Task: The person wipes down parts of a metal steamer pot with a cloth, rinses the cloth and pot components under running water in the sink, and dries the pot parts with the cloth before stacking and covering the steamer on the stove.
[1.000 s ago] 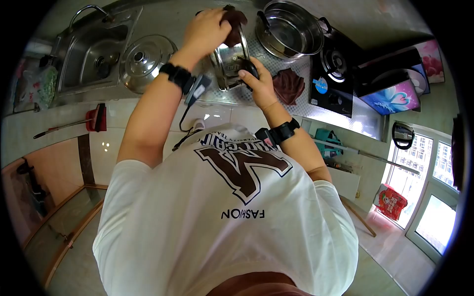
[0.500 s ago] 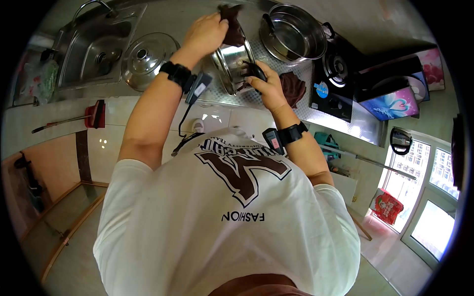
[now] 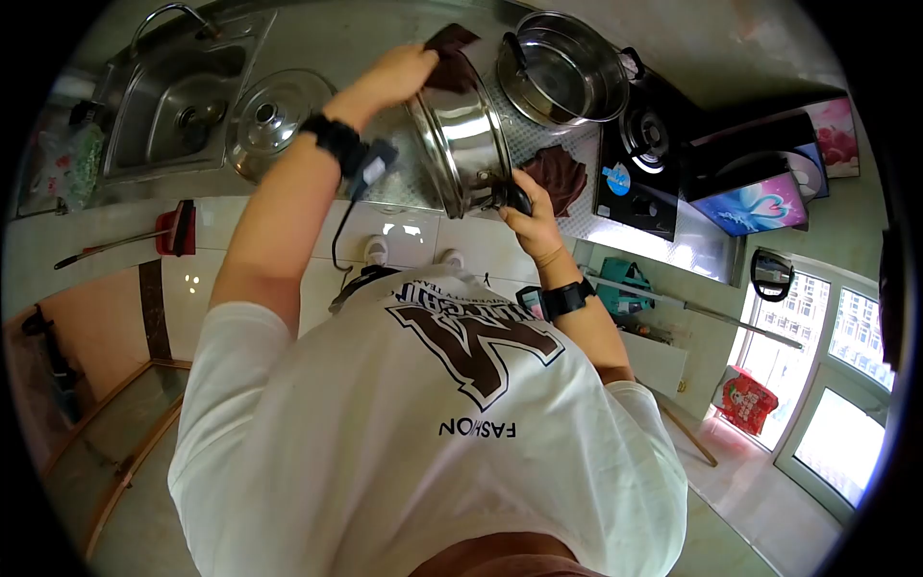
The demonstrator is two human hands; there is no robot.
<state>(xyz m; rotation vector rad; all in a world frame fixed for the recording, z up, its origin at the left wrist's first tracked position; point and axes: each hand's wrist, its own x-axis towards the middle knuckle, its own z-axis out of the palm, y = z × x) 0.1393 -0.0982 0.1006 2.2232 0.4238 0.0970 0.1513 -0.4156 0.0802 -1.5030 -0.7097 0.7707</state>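
While the steel saucepan [image 3: 478, 144] lies tipped on its side between the two hands, it has come nearer the body than a second ago, and more of its shiny outer wall now shows. The right hand [image 3: 535, 213] has moved back with it, its fingers closed around the black handle [image 3: 518, 199] at the near end. The left hand [image 3: 402, 75] is at the far end, fingers closed on a brown cloth [image 3: 452, 62] that lies against the pan; its fingertips are partly hidden, so how tightly they grip I cannot tell.

Just beyond the right hand, a second, crumpled brown cloth [image 3: 558, 181] rests on the counter [image 3: 394, 183], in the same place as before. Farther forward from that hand stands a two-handled steel pot [image 3: 565, 72], with a black cooktop [image 3: 625, 197] to its right. Left of the left hand lies a round steel lid [image 3: 252, 135], and past it, the sink [image 3: 178, 106].
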